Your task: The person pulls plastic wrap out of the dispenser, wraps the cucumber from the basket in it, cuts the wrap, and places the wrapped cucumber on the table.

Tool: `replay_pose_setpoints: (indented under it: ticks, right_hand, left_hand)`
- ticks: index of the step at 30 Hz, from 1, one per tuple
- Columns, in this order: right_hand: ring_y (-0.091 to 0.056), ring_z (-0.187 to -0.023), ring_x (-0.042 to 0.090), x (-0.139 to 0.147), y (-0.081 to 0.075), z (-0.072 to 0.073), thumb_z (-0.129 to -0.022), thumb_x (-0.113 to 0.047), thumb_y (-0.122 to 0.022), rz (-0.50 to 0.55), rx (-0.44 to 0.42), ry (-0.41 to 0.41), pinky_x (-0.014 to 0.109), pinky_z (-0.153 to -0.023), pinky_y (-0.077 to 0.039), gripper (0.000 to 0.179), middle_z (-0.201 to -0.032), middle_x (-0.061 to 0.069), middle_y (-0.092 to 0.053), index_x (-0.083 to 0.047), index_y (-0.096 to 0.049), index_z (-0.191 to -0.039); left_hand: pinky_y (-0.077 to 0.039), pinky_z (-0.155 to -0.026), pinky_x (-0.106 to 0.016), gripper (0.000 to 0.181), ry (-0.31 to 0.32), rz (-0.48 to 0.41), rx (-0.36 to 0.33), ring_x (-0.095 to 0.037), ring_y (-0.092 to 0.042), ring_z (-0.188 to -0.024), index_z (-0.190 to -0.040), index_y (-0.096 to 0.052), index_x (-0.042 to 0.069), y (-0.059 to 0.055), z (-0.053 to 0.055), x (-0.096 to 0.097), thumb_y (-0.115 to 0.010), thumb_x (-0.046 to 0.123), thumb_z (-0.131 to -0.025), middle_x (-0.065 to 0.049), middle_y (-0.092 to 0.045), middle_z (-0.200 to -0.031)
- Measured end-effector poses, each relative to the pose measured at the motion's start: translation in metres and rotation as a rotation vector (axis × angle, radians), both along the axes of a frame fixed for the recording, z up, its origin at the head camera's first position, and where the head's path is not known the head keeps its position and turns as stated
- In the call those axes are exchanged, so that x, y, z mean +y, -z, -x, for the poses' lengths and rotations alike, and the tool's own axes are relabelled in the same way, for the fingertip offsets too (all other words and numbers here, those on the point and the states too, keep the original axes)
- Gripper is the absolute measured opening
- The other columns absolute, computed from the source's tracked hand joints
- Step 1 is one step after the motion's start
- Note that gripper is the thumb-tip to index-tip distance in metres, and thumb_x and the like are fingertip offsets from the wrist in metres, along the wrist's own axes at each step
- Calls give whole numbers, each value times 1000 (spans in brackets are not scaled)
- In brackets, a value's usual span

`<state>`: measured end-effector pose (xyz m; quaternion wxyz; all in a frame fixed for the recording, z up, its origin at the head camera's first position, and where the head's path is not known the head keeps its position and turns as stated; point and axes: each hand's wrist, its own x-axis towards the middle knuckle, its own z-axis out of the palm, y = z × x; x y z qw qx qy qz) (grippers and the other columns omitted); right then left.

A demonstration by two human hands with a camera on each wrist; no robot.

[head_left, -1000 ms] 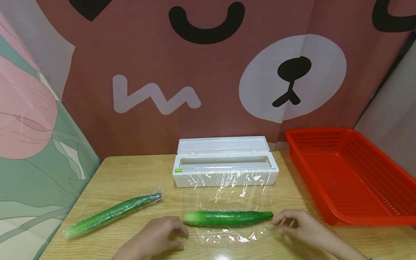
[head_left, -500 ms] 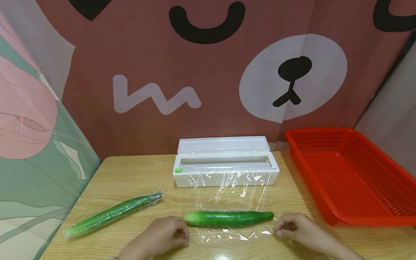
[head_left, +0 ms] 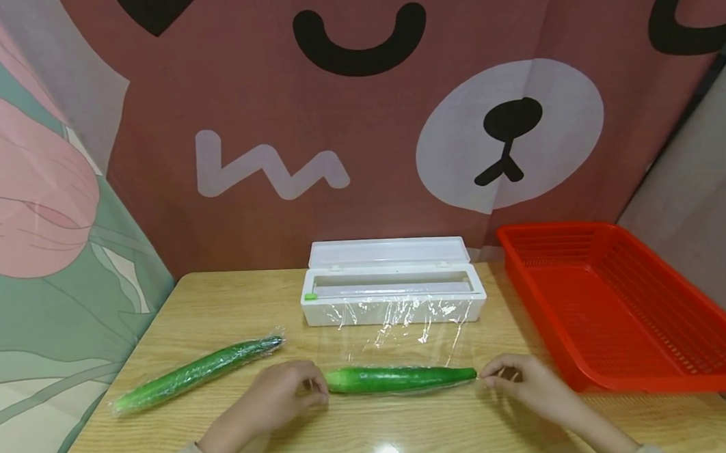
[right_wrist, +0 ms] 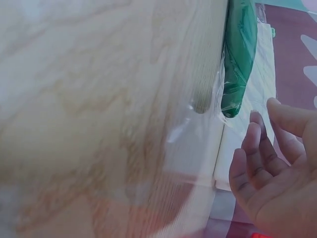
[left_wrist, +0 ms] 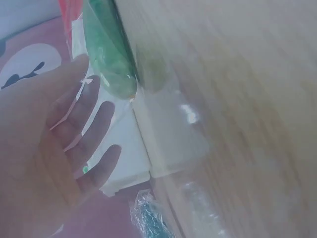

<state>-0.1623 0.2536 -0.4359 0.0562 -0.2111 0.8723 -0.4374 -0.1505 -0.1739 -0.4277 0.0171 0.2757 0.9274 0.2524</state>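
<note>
A cucumber (head_left: 402, 379) lies crosswise at the table's middle, clear cling film (head_left: 394, 344) around and behind it. The film runs back to a white cling film dispenser (head_left: 394, 310) with its lid raised. At the cucumber's paler left end, my left hand (head_left: 279, 395) pinches the film's edge between thumb and fingers; the left wrist view shows film at the fingertips (left_wrist: 88, 79). Beside the narrow right end, my right hand (head_left: 525, 382) has thumb and forefinger at the film's other corner, the film there barely visible. Its remaining fingers (right_wrist: 251, 141) are bent.
Another cucumber (head_left: 198, 374), wrapped in film, lies at the left of the wooden table (head_left: 244, 301). A red plastic basket (head_left: 593, 378) stands at the right. A green slider (head_left: 310, 296) sits on the dispenser's left end. A printed curtain (head_left: 264, 218) hangs behind.
The front flap of film, earlier spread on the table before the cucumber, has come up against and over it. Both hands have moved slightly away from the body with it.
</note>
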Motion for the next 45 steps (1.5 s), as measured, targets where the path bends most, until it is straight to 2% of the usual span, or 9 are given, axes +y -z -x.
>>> replay_pose_setpoints:
  ticks: [10,14,18,21,25,31,34,38,45]
  right_hand:
    - [-60,-69,14,-7,0,12,-92,-14,-71,-12,1,117,25,-57,-49,14,-85,2,-70,-2,-72,-99]
    - [-60,-69,13,-9,4,16,-92,-10,-70,9,16,107,24,-58,-50,13,-82,3,-69,0,-71,-98]
    - [-62,-68,13,-9,8,20,-92,-7,-68,52,-28,102,26,-57,-51,13,-81,5,-69,4,-69,-99]
    - [-63,-67,13,-10,11,22,-92,-5,-68,69,-62,113,27,-56,-52,13,-80,6,-70,6,-69,-99]
    - [-64,-69,13,-11,12,24,-91,-5,-70,48,-57,117,26,-59,-53,12,-81,7,-71,5,-70,-97]
    - [-64,-72,12,-15,14,28,-85,-8,-76,-70,-12,133,24,-65,-53,6,-81,1,-71,-4,-74,-89]
    - [-63,-70,11,-17,16,30,-83,-7,-78,-97,22,132,24,-65,-53,5,-79,0,-70,-5,-75,-87]
    - [-61,-69,11,-19,18,32,-81,-3,-79,-90,47,126,25,-62,-52,9,-78,1,-69,-4,-73,-87]
    - [-55,-65,6,-17,15,35,-81,-1,-78,-112,64,99,23,-56,-49,12,-77,-4,-65,-10,-70,-83]
  left_hand:
    - [-50,-70,-27,9,-107,-10,73,-2,-59,-83,-87,-69,32,1,10,1,-76,27,-87,23,-62,-90]
    - [-51,-70,-33,5,-146,-20,26,-6,-60,-85,-87,-69,31,2,12,1,-74,30,-89,21,-65,-93]
    - [-49,-69,-34,5,-170,-33,-43,-3,-60,-81,-87,-70,31,4,16,1,-72,33,-91,22,-65,-87]
    - [-48,-68,-33,6,-175,-31,-67,0,-58,-77,-88,-70,30,5,18,2,-70,34,-93,23,-64,-83]
    - [-48,-71,-35,11,-169,-33,-80,1,-58,-77,-90,-71,26,6,19,2,-67,36,-94,23,-64,-83]
    - [-48,-75,-40,5,-175,-36,-106,-1,-60,-80,-93,-71,27,7,22,3,-71,31,-92,22,-65,-87]
    - [-49,-75,-40,5,-178,-34,-107,-2,-60,-81,-95,-71,28,8,24,4,-72,28,-91,21,-65,-89]
    - [-49,-74,-38,6,-177,-41,-91,-2,-60,-81,-95,-70,27,8,25,5,-73,24,-90,20,-65,-88]
    - [-49,-74,-38,13,-150,-34,6,-3,-60,-82,-87,-70,29,6,26,5,-79,19,-84,23,-64,-88]
